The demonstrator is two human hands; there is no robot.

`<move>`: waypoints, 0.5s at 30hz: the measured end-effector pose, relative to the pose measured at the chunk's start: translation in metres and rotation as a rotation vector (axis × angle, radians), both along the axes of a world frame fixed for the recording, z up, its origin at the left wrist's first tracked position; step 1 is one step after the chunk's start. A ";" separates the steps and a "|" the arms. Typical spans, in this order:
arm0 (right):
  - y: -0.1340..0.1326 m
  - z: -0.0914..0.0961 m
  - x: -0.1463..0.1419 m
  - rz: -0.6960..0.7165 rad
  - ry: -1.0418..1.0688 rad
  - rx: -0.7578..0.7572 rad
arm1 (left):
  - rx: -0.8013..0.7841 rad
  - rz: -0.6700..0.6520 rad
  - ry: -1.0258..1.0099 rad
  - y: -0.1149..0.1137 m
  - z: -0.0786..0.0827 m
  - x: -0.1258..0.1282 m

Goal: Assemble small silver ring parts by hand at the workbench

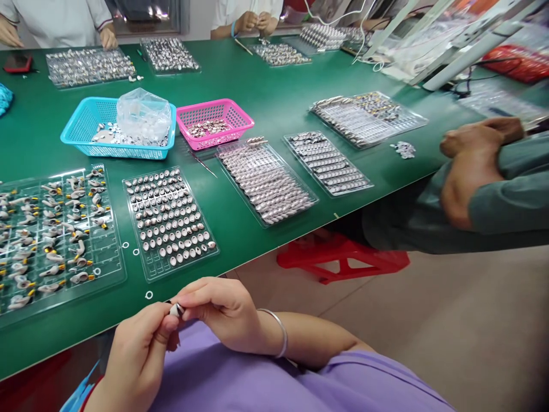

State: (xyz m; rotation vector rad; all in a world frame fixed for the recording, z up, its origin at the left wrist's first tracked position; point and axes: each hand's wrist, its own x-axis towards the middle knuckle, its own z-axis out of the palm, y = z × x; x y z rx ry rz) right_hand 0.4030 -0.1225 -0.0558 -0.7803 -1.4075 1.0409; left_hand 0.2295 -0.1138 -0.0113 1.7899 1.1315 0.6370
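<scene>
My left hand and my right hand meet just off the table's near edge, above my lap. Thumb and finger of each are pinched on a small white-and-dark earbud part, mostly covered by the fingertips. Ahead of them lies a clear tray with rows of round, white-faced earbud pieces. Further left, a larger clear tray carries white earbud shells with stems and yellow bits. Small white rings lie between and before the trays, one ring close to my left hand.
Behind the trays stand a blue basket with white parts and a bag, and a pink basket. Tweezers lie nearby. More filled trays extend right. A co-worker's arms rest at right, near a red stool.
</scene>
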 end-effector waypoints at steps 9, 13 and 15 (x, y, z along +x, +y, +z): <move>-0.003 -0.006 -0.012 0.011 0.279 -0.297 | -0.107 0.017 -0.051 -0.002 -0.005 -0.002; -0.002 -0.006 -0.013 0.005 0.287 -0.299 | -0.136 0.021 -0.059 -0.002 -0.007 -0.002; -0.002 -0.007 -0.013 -0.011 0.267 -0.274 | -0.137 0.020 -0.062 -0.002 -0.007 -0.002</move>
